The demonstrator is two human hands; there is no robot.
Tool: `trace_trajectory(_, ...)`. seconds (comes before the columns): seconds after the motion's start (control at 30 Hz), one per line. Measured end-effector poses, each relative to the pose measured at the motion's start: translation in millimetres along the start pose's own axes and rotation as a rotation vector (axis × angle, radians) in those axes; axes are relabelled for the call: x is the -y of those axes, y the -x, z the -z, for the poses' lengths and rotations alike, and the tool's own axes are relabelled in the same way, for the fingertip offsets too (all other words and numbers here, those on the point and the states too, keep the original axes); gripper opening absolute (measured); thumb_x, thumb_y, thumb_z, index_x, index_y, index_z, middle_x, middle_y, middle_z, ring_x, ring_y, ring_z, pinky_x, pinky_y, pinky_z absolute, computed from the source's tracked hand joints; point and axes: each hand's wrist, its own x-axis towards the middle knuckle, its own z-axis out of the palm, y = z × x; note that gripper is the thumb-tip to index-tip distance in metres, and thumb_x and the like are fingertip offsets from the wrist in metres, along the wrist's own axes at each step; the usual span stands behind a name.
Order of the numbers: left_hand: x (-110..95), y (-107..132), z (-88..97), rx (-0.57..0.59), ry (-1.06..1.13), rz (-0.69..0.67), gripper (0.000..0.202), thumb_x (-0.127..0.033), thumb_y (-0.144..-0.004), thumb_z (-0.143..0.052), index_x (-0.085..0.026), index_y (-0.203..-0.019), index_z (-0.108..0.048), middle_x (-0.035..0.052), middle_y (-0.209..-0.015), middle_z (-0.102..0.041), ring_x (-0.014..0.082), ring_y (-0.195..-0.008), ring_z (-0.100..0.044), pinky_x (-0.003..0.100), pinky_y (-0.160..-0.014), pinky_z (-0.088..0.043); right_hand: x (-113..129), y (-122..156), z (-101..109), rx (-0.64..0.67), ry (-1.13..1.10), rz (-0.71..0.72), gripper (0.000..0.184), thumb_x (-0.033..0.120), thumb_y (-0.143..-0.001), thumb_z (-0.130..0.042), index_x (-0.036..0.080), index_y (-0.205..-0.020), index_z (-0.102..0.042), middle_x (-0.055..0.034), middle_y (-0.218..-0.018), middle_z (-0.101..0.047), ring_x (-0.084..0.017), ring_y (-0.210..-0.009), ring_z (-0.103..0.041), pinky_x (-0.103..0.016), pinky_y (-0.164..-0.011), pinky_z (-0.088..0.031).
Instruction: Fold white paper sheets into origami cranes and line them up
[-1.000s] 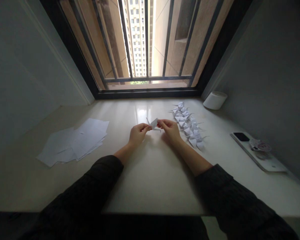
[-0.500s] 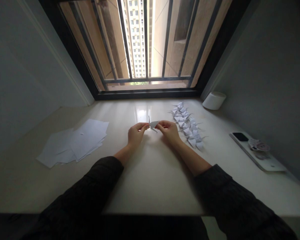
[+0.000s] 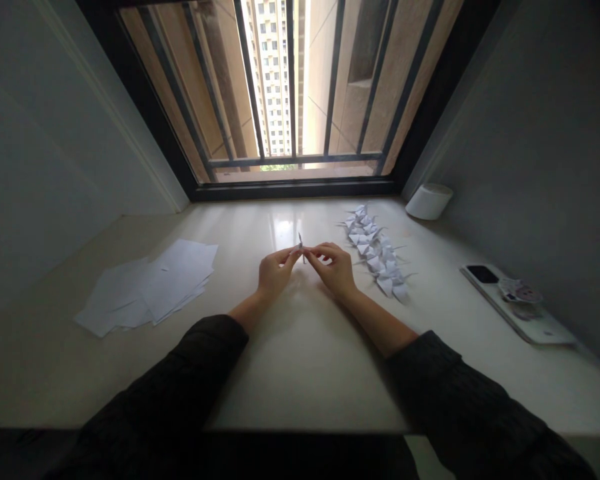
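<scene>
My left hand (image 3: 275,270) and my right hand (image 3: 333,267) meet over the middle of the pale table (image 3: 300,360), fingertips pinched together on a small white folded paper crane (image 3: 301,243). Only a thin sliver of the crane shows above the fingers; the remainder is hidden between them. A row of several finished white paper cranes (image 3: 377,254) lies just right of my right hand. A loose stack of white paper sheets (image 3: 150,283) lies to the left of my left hand.
A white cylindrical container (image 3: 429,201) lies at the back right near the wall. A white phone (image 3: 517,312) with a small patterned item (image 3: 520,291) on it rests at the right. A barred window (image 3: 293,100) stands behind the table.
Both hands have drawn closer together. The crane, earlier spread wide between them, is now squeezed edge-on so only a narrow tip shows.
</scene>
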Motion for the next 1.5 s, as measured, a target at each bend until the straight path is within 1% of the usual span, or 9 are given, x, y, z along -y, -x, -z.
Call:
trace_trajectory(0.1,5.7,-0.8,-1.4,-0.048,0.013,0.024,0.036,-0.047,-0.083,-0.053,-0.02,-0.097,-0.072,0.0058,-0.096,-0.072,0.0216,-0.09,-0.067,0.032,-0.078,-0.05,-4.7,-1.8,-2.8,0.0,-0.146,-0.162,0.024,0.042,-0.078,-0.061,0.021,-0.072,-0.07,-0.0027,-0.073,-0.068,-0.016,-0.066,-0.058,-0.028,-0.057,-0.042)
trace_trajectory(0.2,6.7,0.3,-2.6,-0.066,-0.023,0.041,0.037,-0.048,-0.084,-0.052,-0.019,-0.092,-0.073,0.0061,-0.09,-0.073,0.0214,-0.086,-0.068,0.031,-0.076,-0.05,-6.6,-2.3,-4.4,-0.017,-0.155,-0.257,0.028,0.046,-0.077,-0.06,0.019,-0.07,-0.067,-0.0029,-0.073,-0.067,-0.016,-0.066,-0.058,-0.027,-0.057,-0.041)
trace_trajectory(0.5,-7.9,7.8,-0.8,-0.021,-0.298,0.002,0.034,-0.048,-0.085,-0.05,-0.026,-0.096,-0.073,0.0042,-0.096,-0.073,0.021,-0.084,-0.067,0.029,-0.071,-0.048,3.5,0.7,0.2,0.0,0.139,-0.131,0.028,0.046,-0.081,-0.055,0.021,-0.074,-0.065,-0.0022,-0.071,-0.064,-0.015,-0.063,-0.056,-0.027,-0.059,-0.041)
trace_trajectory(0.67,-5.4,5.8,-1.9,-0.077,-0.255,0.008,0.032,-0.049,-0.085,-0.05,-0.026,-0.094,-0.071,0.0035,-0.092,-0.073,0.0196,-0.083,-0.066,0.028,-0.07,-0.047,1.1,-0.1,-1.4,-0.008,0.017,-0.197,0.03,0.046,-0.083,-0.052,0.021,-0.075,-0.067,-0.0019,-0.07,-0.067,-0.016,-0.065,-0.059,-0.027,-0.061,-0.043)
trace_trajectory(0.8,-5.9,4.2,-3.8,-0.142,-0.202,0.052,0.031,-0.052,-0.082,-0.053,-0.024,-0.087,-0.064,0.0013,-0.081,-0.069,0.0169,-0.076,-0.065,0.024,-0.063,-0.044,4.3,0.1,-2.5,-0.012,-0.048,-0.194,0.031,0.047,-0.083,-0.053,0.021,-0.075,-0.068,-0.0018,-0.073,-0.07,-0.016,-0.067,-0.061,-0.027,-0.062,-0.043)
trace_trajectory(1.0,-12.6,5.3,-9.7,-0.073,-0.353,-0.005,0.039,-0.054,-0.087,-0.04,-0.022,-0.072,-0.056,-0.0014,-0.066,-0.06,0.0138,-0.062,-0.058,0.024,-0.057,-0.037,10.1,2.7,-3.4,-0.014,-0.052,-0.159,0.031,0.046,-0.081,-0.055,0.021,-0.067,-0.066,-0.0018,-0.071,-0.07,-0.016,-0.068,-0.061,-0.029,-0.067,-0.046)
trace_trajectory(1.13,-13.9,3.5,-11.8,-0.066,-0.248,-0.008,0.04,-0.051,-0.09,-0.034,-0.021,-0.072,-0.055,-0.0024,-0.057,-0.055,0.0135,-0.059,-0.057,0.023,-0.056,-0.037,8.6,3.1,-6.4,-0.043,-0.154,-0.22,0.03,0.046,-0.079,-0.058,0.019,-0.067,-0.065,-0.002,-0.07,-0.069,-0.016,-0.066,-0.062,-0.03,-0.07,-0.048)
trace_trajectory(1.3,-13.4,2.9,-12.1,-0.098,-0.13,-0.012,0.041,-0.051,-0.09,-0.035,-0.02,-0.069,-0.051,-0.003,-0.055,-0.052,0.0124,-0.056,-0.055,0.022,-0.054,-0.037,2.8,2.2,-13.1,-0.085,-0.307,-0.333,0.03,0.046,-0.077,-0.058,0.018,-0.068,-0.063,-0.0026,-0.068,-0.067,-0.016,-0.067,-0.062,-0.029,-0.067,-0.047)
trace_trajectory(1.5,-11.9,4.5,-11.7,-0.048,-0.202,-0.048,0.04,-0.05,-0.09,-0.035,-0.021,-0.072,-0.054,-0.0014,-0.06,-0.057,0.0132,-0.06,-0.058,0.022,-0.056,-0.038,9.2,2.4,-10.8,-0.013,-0.226,-0.306,0.034,0.053,-0.078,-0.055,0.02,-0.072,-0.059,-0.0006,-0.068,-0.064,-0.015,-0.064,-0.059,-0.026,-0.061,-0.044)
